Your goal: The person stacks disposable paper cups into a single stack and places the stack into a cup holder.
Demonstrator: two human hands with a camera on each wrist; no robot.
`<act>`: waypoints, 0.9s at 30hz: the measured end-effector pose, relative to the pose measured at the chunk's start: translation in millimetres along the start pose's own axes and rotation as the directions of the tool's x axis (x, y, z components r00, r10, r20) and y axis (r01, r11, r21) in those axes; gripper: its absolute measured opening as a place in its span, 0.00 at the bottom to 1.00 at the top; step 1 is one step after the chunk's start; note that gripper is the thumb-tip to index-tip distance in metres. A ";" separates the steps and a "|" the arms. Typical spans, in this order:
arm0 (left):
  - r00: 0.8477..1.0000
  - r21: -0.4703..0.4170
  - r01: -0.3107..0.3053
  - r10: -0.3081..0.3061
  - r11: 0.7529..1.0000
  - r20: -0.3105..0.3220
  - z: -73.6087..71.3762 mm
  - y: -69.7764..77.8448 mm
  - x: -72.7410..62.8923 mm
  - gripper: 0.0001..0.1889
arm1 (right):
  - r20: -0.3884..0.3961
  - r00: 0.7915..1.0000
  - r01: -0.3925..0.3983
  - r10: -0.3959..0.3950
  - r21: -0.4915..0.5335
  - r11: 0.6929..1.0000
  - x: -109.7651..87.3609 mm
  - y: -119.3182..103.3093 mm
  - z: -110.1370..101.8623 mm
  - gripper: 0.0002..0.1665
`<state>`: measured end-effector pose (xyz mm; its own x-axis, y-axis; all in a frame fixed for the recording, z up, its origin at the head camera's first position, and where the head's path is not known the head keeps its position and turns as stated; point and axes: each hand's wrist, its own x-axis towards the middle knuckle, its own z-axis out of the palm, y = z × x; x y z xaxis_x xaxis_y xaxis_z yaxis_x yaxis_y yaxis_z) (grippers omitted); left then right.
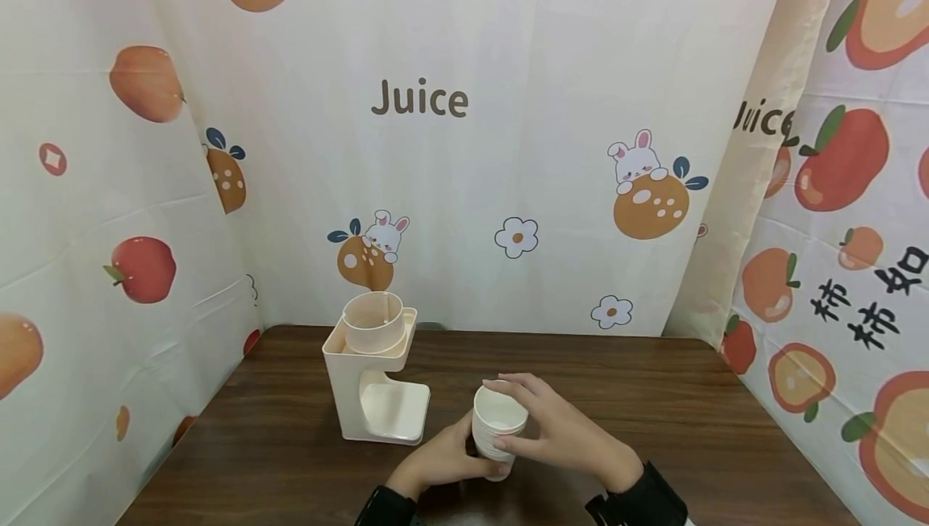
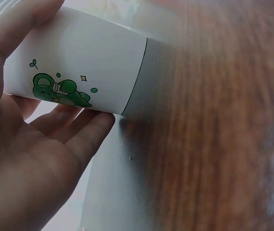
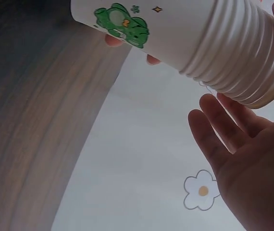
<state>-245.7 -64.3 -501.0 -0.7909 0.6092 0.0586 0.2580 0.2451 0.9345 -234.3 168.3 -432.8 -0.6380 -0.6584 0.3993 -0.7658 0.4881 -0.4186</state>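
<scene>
A stack of white paper cups (image 1: 488, 432) stands mouth up between my two hands at the front middle of the table. My left hand (image 1: 452, 455) grips the lower part, thumb on one side and fingers on the other. In the left wrist view a green cartoon bear shows on the outer paper cup (image 2: 89, 53). My right hand (image 1: 557, 427) spans the top of the stack, thumb on the near side and fingers at the far rim. Several nested rims show in the right wrist view, with the fingers (image 3: 218, 122) spread beside them.
Left of the hands stands a cream plastic stand (image 1: 351, 397) with a round cylinder (image 1: 372, 336) on top and a flat foot (image 1: 402, 413). The dark wooden table (image 1: 653, 397) ends at fruit-printed cloth (image 1: 464, 187) behind and at both sides.
</scene>
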 end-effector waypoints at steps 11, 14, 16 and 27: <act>0.999 -0.054 -0.044 0.045 0.998 0.021 -1.8 -2.8 -0.2 0.42 | 0.007 0.989 -0.147 0.148 0.127 0.981 -10.5 10.9 10.2 0.59; 0.998 -0.074 -0.046 0.048 0.996 0.026 -4.3 -3.3 -0.5 0.44 | 0.014 0.983 -0.182 0.182 0.154 0.971 -12.6 12.8 12.6 0.62; 0.998 -0.094 -0.047 0.050 0.994 0.031 -5.8 -3.0 -0.5 0.44 | 0.012 0.981 -0.193 0.194 0.162 0.968 -13.6 13.9 13.8 0.63; 0.999 -0.112 -0.050 0.052 0.992 0.016 -13.3 -0.9 -2.8 0.40 | 0.028 0.979 -0.205 0.203 0.192 0.960 -19.8 23.9 20.1 0.60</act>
<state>-251.0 -76.2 -497.3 -0.7676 0.6328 0.1016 0.2331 0.1280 0.9640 -238.4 181.5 -467.0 -0.7778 -0.5611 0.2833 -0.5890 0.4933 -0.6401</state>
